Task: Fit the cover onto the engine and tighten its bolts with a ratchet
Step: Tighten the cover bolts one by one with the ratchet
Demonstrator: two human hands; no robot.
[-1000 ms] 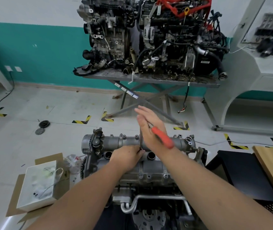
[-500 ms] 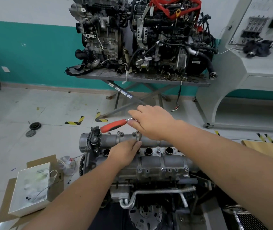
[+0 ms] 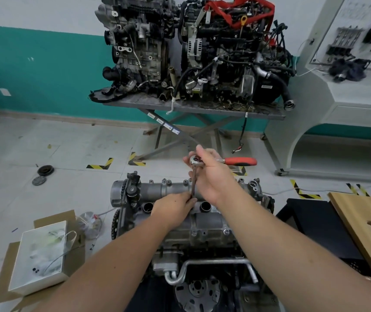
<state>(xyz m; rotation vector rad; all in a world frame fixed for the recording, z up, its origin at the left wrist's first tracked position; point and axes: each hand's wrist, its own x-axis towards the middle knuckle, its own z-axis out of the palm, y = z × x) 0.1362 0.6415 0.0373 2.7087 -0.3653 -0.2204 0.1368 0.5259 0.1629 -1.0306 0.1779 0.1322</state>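
Workshop floor of pale tile with yellow-black hazard marks, a teal-banded wall [image 3: 33,70] at 10 to 12 o'clock. At 12 o'clock, two complete engines [image 3: 191,48] stand on a scissor-legged table [image 3: 193,106]; a white training console [image 3: 342,86] occupies 2 o'clock, a wooden board [image 3: 367,228] 4 o'clock, and a white box [image 3: 40,255] on flattened cardboard 8 o'clock. At centre, towards 6 o'clock, stands the engine [image 3: 186,224] under work, its grey cast cover [image 3: 204,219] seated on top, with bolt heads visible along its edges. The cover appears to be rigid cast metal, probably heavy for its size and not fragile; it would best be held by its long edges, clear of the open plug wells. The ratchet [image 3: 222,161] stands over the cover's far edge: chrome head uppermost, extension bar [image 3: 194,183] running down to the cover, red handle pointing to 3 o'clock. The right hand [image 3: 213,176] curls round the head and upper bar, fingers closed on the tool. The left hand [image 3: 175,203] pinches the bar's lower end where it meets the cover, evidently steadying the socket on a bolt; the bolt itself is hidden. The polished steel may slip, so turning effort is better applied at the red grip.
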